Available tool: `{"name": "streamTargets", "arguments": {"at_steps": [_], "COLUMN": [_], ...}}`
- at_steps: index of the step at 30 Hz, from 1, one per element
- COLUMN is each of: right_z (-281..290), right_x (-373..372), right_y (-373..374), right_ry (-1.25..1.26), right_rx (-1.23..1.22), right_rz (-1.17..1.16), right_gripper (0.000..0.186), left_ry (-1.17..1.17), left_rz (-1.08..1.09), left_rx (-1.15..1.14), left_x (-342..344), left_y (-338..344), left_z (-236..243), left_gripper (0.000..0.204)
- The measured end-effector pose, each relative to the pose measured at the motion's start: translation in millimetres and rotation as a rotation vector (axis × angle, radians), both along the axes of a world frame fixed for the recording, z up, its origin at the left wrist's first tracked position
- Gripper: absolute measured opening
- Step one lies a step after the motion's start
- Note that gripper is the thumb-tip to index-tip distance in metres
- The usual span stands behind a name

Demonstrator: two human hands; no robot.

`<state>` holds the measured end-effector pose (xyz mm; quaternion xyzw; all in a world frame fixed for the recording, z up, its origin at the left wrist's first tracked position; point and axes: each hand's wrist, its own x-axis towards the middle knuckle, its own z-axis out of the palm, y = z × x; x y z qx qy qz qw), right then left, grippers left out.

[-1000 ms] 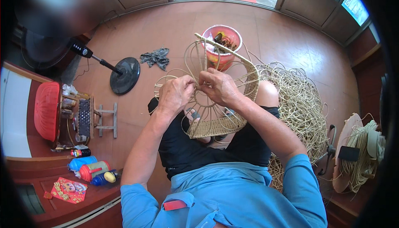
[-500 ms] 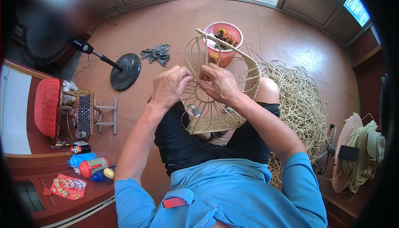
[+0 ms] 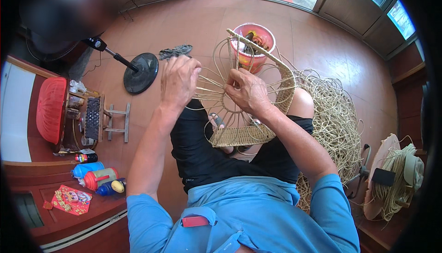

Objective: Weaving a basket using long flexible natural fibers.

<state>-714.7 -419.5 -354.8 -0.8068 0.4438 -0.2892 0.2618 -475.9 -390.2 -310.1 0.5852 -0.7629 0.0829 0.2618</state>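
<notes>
A half-woven rattan basket frame (image 3: 239,135) rests on my lap, its bare ribs fanning up toward a curved woven rim (image 3: 284,75). My left hand (image 3: 178,81) is raised at the frame's left side, fingers closed on a thin rattan strand drawn out from the ribs. My right hand (image 3: 248,91) grips the ribs near the frame's centre ring. Both forearms come up from my blue shirt at the lower edge.
A red bucket (image 3: 254,41) holding tools stands beyond the frame. A big heap of loose rattan (image 3: 336,119) lies at my right. A fan's round black base (image 3: 141,72) and a dark rag (image 3: 175,51) sit to the left. Bottles (image 3: 99,178) and a small wooden stool (image 3: 117,123) are at lower left.
My left hand has moved left and upward away from the right hand, pulling the strand out. The right hand has stayed on the ribs.
</notes>
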Motion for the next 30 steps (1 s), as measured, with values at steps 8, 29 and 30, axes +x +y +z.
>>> {"name": "streamTargets", "arguments": {"at_steps": [8,29,30], "right_z": [-1,-6,-6], "right_x": [3,2,2], "right_y": [2,1,0], "right_ry": [-0.044,-0.079,-0.068], "right_rx": [0.004,-0.046,-0.051], "right_rz": [-0.018,-0.014,-0.011], "right_gripper": [0.019,0.019,0.019], "left_ry": [0.739,0.988,0.969], "left_rz": [0.127,0.203,0.207], "left_rx": [0.168,0.624,0.626], "left_x": [-37,-57,-55], "left_y": [47,29,29], "left_z": [-28,-40,-42], "left_gripper": [0.012,0.015,0.015]}}
